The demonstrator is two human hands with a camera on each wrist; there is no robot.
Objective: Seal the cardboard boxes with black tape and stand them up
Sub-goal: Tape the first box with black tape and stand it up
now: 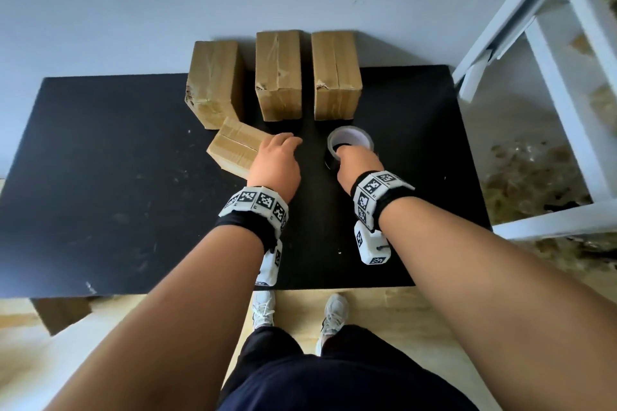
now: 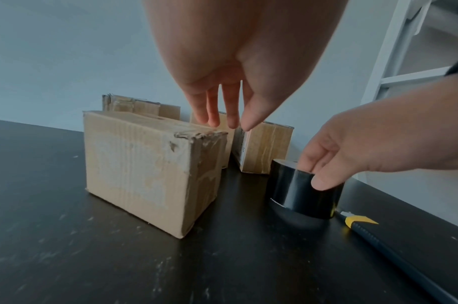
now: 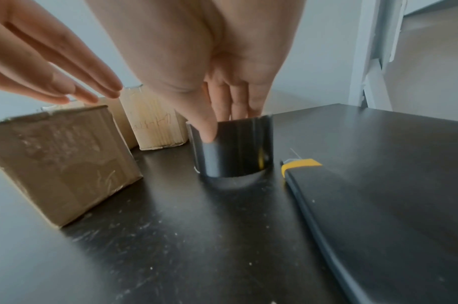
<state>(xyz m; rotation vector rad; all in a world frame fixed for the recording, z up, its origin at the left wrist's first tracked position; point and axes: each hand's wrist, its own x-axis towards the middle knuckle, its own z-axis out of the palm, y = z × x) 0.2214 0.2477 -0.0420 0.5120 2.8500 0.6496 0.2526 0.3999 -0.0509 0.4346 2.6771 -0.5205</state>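
— Left hand (image 1: 275,162)?
— Spread flat, fingers (image 2: 213,112) straight and slightly parted, hovering just above the near cardboard box (image 1: 235,149). Holding nothing. Fingertips reaching past the box's far top edge; actual contact hard to judge from the wrist views, possibly a hair clear of it.

— And the right hand (image 1: 358,162)?
— Closed round the roll of black tape (image 2: 304,190). Thumb (image 3: 206,128) pressed on the outer black wall, remaining fingers dipped down into the core. Roll standing on its flat side on the black bench (image 1: 100,177), white inner core facing up in the head view.

— Boxes?
— Four in all. Three standing upright in a row at the back of the bench: left box (image 1: 213,83), middle box (image 1: 278,75), right box (image 1: 336,75), each wrapped in clear, wrinkled tape. Near box lying low and turned at an angle, just in front of the left box, corners crumpled.

— Tape relative to the boxes?
— Just in front of the right box, to the right of the near box, apart from both.

— Anything else on the bench?
— Utility knife (image 3: 300,164), yellow at the tip with a dark handle, lying just to the right of the roll, not touched by either hand. White metal frame (image 1: 534,77) standing off the bench's right side.
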